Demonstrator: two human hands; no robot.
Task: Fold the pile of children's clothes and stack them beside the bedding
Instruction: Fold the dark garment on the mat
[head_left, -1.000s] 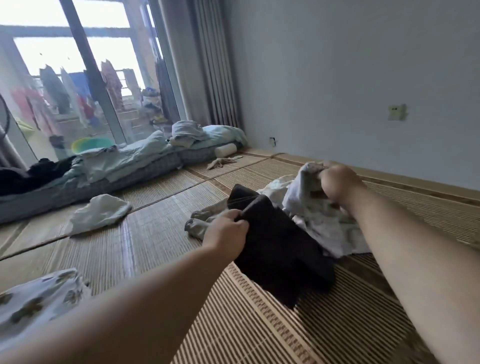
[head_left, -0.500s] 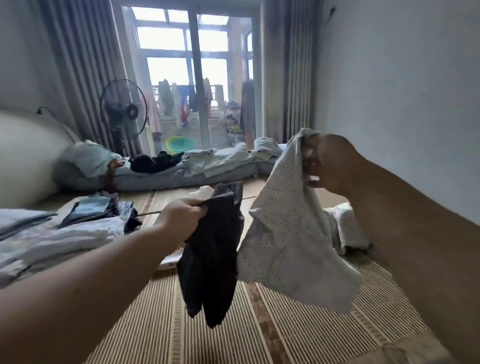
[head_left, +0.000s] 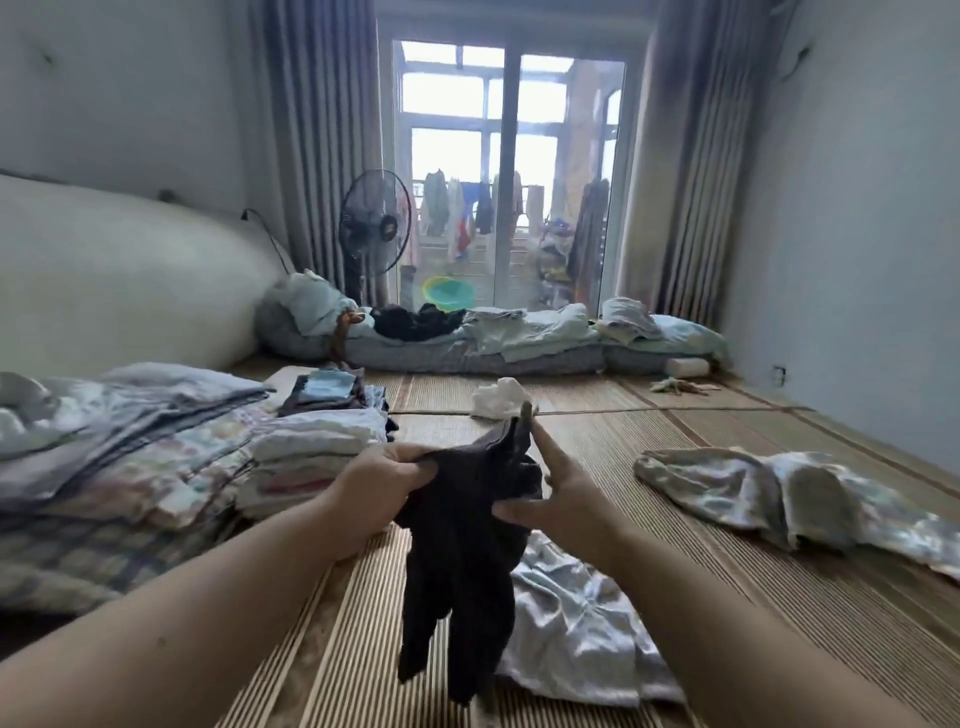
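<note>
Bunching is the likeliest trouble: the dark garment (head_left: 467, 519) hangs in the air near the middle of the view, twisted, its lower ends dangling just above a pale garment (head_left: 571, 623) that lies crumpled on the woven mat (head_left: 675, 597). The left hand (head_left: 384, 473) is clenched round its left edge. The right hand (head_left: 561, 493) keeps its fingers straight and pressed flat to the right side, so that side looks weakly held and could slip. Laid down as it is, the cloth would probably fold crooked or drag the pale piece along. The folded stack (head_left: 311, 447) stands to the left, touching the bedding (head_left: 130, 441), and looks tall enough to lean under a careless addition. A patterned cloth (head_left: 753, 488) lies unfolded to the right and a white garment (head_left: 498, 397) farther off. Neither blocks the way to the stack.
</note>
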